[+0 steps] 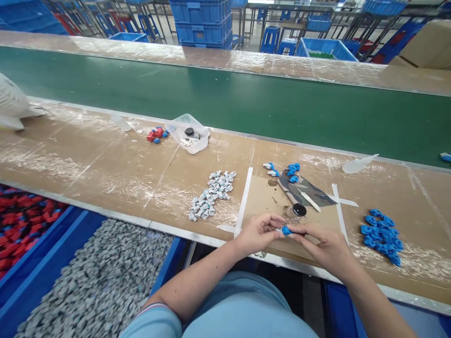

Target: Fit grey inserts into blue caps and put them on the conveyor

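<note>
My left hand and my right hand meet near the bench's front edge, both pinching one small blue plastic part between their fingertips. Just behind the hands stands a small round jar with a black lid. A camouflage-patterned cloth with a white stick on it lies farther back. A pile of grey parts sits to the left, and a pile of blue parts to the right.
A clear plastic tub and a few red and blue parts lie near the green conveyor belt. Bins of grey parts and red parts stand below the bench. Several assembled blue parts lie behind the cloth.
</note>
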Available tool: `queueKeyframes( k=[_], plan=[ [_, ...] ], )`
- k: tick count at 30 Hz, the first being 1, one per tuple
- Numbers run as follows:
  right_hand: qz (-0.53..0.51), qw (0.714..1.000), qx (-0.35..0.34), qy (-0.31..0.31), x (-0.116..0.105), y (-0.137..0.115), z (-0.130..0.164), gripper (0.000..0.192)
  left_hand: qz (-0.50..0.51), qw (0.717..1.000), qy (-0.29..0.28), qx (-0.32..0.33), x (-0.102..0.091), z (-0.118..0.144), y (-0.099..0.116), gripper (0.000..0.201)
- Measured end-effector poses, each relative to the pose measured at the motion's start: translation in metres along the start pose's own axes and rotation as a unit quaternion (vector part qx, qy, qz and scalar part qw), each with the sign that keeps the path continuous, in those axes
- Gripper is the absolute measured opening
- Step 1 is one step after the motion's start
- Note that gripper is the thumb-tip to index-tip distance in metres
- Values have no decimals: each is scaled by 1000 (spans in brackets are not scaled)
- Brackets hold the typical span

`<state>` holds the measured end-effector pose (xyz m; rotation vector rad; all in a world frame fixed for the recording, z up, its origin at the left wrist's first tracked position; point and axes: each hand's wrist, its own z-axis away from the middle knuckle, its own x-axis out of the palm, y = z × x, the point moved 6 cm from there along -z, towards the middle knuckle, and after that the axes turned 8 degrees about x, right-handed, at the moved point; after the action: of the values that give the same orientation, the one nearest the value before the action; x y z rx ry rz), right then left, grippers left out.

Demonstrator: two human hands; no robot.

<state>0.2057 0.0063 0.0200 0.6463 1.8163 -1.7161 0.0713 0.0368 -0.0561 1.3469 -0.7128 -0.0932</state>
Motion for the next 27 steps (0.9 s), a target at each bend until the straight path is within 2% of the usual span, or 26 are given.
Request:
queueKeyframes(
  k=[5,10,14,22,27],
  plan=[
    [10,1000,-25,-6,-1,-3,-1,13,16,999,-28,-18,2,1,-1,42],
    [-37,997,6,70,7,0,7,12,43,999,26,-10,-1,2,5,45],
    [-86,988,45,119,13,5,16,13,65,996,47,-26,0,4,5,47],
    [-125,987,74,66,12,12,11,19,124,988,61,-67,5,2,5,50],
    [-121,987,71,72,14,12,10,18,132,986,73,-76,4,1,5,48]
  ],
)
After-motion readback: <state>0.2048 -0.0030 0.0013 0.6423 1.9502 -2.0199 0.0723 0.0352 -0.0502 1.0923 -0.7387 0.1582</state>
